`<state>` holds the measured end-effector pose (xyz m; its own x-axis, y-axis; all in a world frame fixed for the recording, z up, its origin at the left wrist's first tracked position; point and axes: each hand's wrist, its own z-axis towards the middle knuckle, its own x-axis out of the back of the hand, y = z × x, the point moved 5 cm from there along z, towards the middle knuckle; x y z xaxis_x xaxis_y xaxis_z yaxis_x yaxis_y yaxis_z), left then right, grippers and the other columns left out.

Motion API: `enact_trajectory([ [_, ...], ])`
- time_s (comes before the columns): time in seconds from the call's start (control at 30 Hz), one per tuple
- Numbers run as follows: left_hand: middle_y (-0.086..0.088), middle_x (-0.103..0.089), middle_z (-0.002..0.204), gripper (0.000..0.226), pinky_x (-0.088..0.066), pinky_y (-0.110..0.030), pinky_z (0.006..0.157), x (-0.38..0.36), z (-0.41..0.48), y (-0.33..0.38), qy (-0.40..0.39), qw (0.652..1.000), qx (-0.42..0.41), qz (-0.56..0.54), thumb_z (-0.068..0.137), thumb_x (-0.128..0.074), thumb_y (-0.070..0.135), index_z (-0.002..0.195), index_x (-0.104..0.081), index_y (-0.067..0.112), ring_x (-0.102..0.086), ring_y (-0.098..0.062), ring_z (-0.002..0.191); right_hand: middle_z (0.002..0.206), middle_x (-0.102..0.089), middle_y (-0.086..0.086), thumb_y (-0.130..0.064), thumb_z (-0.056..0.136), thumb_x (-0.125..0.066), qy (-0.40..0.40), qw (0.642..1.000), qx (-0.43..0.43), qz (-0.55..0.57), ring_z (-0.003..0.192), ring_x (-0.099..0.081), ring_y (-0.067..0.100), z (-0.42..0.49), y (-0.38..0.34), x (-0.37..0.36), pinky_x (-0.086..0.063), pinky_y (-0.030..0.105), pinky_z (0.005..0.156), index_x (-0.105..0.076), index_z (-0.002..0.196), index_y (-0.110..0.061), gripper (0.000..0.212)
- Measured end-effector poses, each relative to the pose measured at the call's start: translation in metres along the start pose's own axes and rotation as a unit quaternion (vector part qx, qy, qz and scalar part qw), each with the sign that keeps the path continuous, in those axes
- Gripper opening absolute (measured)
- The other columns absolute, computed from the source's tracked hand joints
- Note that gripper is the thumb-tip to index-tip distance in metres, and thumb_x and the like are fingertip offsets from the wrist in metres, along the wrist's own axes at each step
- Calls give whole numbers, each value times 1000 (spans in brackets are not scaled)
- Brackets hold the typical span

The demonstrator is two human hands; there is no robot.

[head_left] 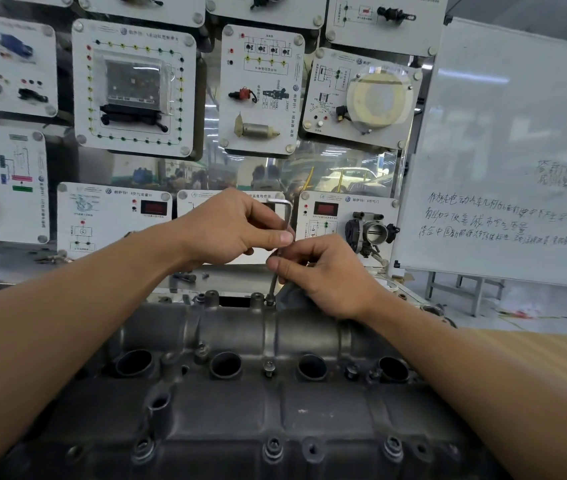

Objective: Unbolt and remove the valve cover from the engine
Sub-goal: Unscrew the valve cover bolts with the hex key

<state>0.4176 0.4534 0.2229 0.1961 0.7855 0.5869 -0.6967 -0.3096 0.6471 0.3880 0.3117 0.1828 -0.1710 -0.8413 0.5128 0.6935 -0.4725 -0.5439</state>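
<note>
- Left hand [237,225], right hand [320,271]: each grip clamped on bent silver hex key [280,237], far edge of dark grey cast-metal valve cover [240,403].
- Far right: white handwritten whiteboard [510,150].

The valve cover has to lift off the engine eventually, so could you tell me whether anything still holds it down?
Yes. Bolts still sit along the valve cover's near edge, and the hex key, held by both hands, is in a far-edge bolt.
</note>
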Motion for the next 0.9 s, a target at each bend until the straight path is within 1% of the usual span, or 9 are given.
enact_trajectory([
  [0.1, -3, -76, 83, 10, -48, -13, 58, -1, 0, 3, 11, 1000, -17, 2, 80, -78, 23, 87, -80, 17, -59, -4, 69, 52, -62, -3, -14, 85, -76, 24, 999, -18, 43, 44, -44, -2, -2, 4, 2, -36, 11, 47, -73, 75, 1, 19],
  [0.17, -2, -77, 80, 11, -48, -12, 59, -2, -1, 5, 8, 1000, -26, 3, 78, -79, 22, 86, -80, 15, -62, -3, 68, 51, -61, -6, -13, 83, -78, 32, 997, -21, 62, 42, -43, -2, -3, 5, 3, -35, 9, 46, -73, 76, 2, 17],
  [0.27, -2, -77, 81, 20, -56, -19, 67, -1, -1, 8, 4, 999, -35, 12, 71, -80, 29, 85, -79, 14, -69, -10, 75, 60, -64, 17, -13, 80, -80, 39, 997, -14, 64, 52, -48, 6, -4, 2, 3, -39, 17, 52, -73, 74, 1, 17],
  [0.3, -3, -77, 81, 22, -56, -23, 72, -1, -1, 9, 5, 999, -36, 14, 69, -79, 31, 84, -79, 15, -70, -13, 78, 65, -67, 19, -13, 80, -81, 41, 997, -11, 61, 55, -50, 8, -5, 1, 3, -42, 19, 55, -73, 74, 0, 16],
  [0.47, -4, -76, 79, 26, -56, -24, 73, 0, -4, 13, 9, 999, -37, 12, 64, -80, 34, 80, -79, 14, -69, -13, 75, 71, -70, 19, -12, 79, -81, 44, 997, -7, 58, 61, -56, 13, -5, 1, 3, -46, 24, 61, -74, 76, 1, 15],
  [0.6, -12, -74, 77, 30, -53, -23, 67, 1, -5, 14, 10, 999, -32, 12, 61, -83, 32, 74, -75, 7, -65, -15, 69, 66, -69, 16, -11, 79, -81, 41, 998, -5, 57, 59, -54, 8, -5, 1, 2, -45, 18, 59, -74, 77, 2, 15],
  [0.67, -21, -71, 79, 31, -55, -34, 69, 0, -6, 14, 12, 999, -29, 8, 62, -86, 26, 70, -69, 2, -62, -21, 71, 63, -67, 13, -11, 79, -81, 41, 998, -4, 54, 57, -52, 5, -6, 0, 2, -43, 16, 57, -74, 77, 2, 15],
  [0.77, -22, -72, 81, 29, -55, -49, 81, 0, -7, 15, 9, 1000, -23, 4, 67, -88, 16, 69, -64, -1, -64, -27, 76, 70, -68, 23, -12, 79, -81, 41, 998, 1, 51, 61, -52, 10, -7, -2, 1, -44, 20, 59, -75, 80, 2, 16],
  [0.9, -32, -67, 88, 33, -50, -37, 70, -2, -6, 15, 3, 1000, -25, 2, 71, -86, 12, 75, -60, -9, -58, -24, 71, 64, -59, 26, -14, 82, -78, 32, 998, -9, 45, 61, -43, 15, -6, -3, 0, -38, 26, 57, -72, 80, 5, 20],
])
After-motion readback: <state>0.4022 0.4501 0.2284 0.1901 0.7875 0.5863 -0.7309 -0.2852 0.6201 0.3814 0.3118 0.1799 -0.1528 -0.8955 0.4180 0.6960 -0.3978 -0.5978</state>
